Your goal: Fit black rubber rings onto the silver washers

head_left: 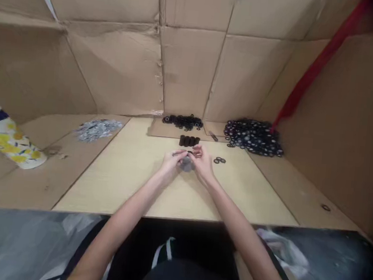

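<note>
Boxed in on three sides by cardboard walls [186, 69], with a red strip [311, 73] slanting down the right one. Below, a pale counter [130, 174], flanked by cardboard on both sides. Along the near edge, crumpled plastic sheet [15, 238]. On the left flank, a patterned roll [8, 138] in white, yellow and blue, lying on its side and cut off by the frame.

At the far right of the counter, a big heap of black rings [252, 136]; at the far left, a silvery heap [97, 129] of small metal bits; at the back centre, a smaller ring pile [182, 121], and just in front of it a short black stack [189, 140] lying on its side.

Mid-counter, just in front of that stack, left hand [173, 160] and right hand [204, 161] brought together, fingertips of both pinching a small grey piece [187, 163] at or just above the board. Just right of the right hand, two loose rings [219, 160]; well apart on the right flank, a single ring [325, 207].

Risk, as a judgement: a fingertip-only grip, so easy to fumble, with the grey piece then rolling among the loose rings or off the near edge into the plastic. Also a sideways nudge of the right wrist, enough to scatter the two loose rings.

Hard to make out: the grey piece itself, blurred and half covered by fingers; no telling whether a ring already sits on it. Palms hidden.
</note>
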Demonstrator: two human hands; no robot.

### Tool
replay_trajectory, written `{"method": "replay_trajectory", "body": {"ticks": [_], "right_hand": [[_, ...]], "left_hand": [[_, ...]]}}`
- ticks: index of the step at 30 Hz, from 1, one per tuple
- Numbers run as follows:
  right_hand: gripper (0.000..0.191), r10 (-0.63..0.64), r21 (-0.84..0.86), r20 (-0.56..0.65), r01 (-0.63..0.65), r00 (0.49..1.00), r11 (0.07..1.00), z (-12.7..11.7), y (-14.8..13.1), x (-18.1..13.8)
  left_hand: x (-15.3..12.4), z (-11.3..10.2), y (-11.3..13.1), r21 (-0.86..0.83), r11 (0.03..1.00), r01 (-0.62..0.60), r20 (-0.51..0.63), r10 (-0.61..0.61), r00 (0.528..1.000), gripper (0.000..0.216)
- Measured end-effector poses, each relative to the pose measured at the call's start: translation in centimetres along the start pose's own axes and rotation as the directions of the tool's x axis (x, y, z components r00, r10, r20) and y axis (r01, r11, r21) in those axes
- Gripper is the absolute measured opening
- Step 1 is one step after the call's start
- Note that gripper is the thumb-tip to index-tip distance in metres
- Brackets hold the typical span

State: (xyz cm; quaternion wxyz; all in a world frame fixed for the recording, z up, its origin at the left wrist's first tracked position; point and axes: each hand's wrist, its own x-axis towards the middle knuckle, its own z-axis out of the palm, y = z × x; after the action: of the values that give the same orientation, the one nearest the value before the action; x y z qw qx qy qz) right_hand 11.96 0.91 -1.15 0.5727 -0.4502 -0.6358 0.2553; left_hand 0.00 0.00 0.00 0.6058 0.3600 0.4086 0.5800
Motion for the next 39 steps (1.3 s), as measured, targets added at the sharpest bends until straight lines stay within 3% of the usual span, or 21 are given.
{"method": "replay_trajectory", "body": {"ticks": [5, 9, 15, 18, 23, 27, 30, 33, 39], "right_hand": [[0.019, -0.077, -0.032, 0.071, 0.079, 0.995, 0.996, 0.0, -0.5, -0.3], [0.017, -0.133, -0.090, 0.139, 0.146, 0.981, 0.985, 0.0, -1.1, -0.6], [0.021, -0.103, -0.058, 0.138, 0.111, 0.985, 0.992, 0.1, -1.3, -0.7], [0.021, -0.083, -0.019, 0.108, 0.085, 0.991, 0.996, 0.1, -1.1, -0.6], [0.022, -0.061, 0.008, 0.069, 0.061, 0.996, 0.998, 0.1, -0.8, -0.5], [0.016, -0.117, -0.111, 0.080, 0.126, 0.990, 0.986, -0.2, -0.9, -0.5], [0.015, -0.182, -0.233, 0.127, 0.207, 0.975, 0.950, -0.3, -1.1, -0.6], [0.019, -0.215, -0.294, 0.173, 0.259, 0.961, 0.920, -0.3, -1.2, -0.7], [0.022, -0.228, -0.315, 0.217, 0.289, 0.949, 0.904, -0.2, -1.2, -0.7]], "left_hand": [[-0.3, 0.0, 0.2, -0.055, 0.991, 0.126, 0.090, -0.121, 0.989, 0.029], [0.2, -0.4, 0.4, -0.119, 0.956, 0.267, 0.210, -0.239, 0.948, 0.027], [0.2, -0.4, 0.9, -0.267, 0.872, 0.411, 0.322, -0.321, 0.891, 0.003], [-0.1, -0.2, 1.0, -0.304, 0.852, 0.426, 0.340, -0.320, 0.884, 0.005], [-0.2, -0.1, 0.8, -0.280, 0.876, 0.394, 0.373, -0.279, 0.885, 0.008], [0.0, -0.3, 0.3, -0.072, 0.988, 0.139, 0.236, -0.118, 0.964, 0.019], [0.5, -0.6, -0.3, 0.109, 0.994, -0.012, 0.131, -0.002, 0.991, 0.028], [1.0, -0.8, -0.9, 0.163, 0.986, -0.024, 0.113, 0.006, 0.994, 0.033], [0.6, -0.6, -0.4, 0.106, 0.993, 0.044, 0.096, -0.054, 0.994, 0.029]]}}
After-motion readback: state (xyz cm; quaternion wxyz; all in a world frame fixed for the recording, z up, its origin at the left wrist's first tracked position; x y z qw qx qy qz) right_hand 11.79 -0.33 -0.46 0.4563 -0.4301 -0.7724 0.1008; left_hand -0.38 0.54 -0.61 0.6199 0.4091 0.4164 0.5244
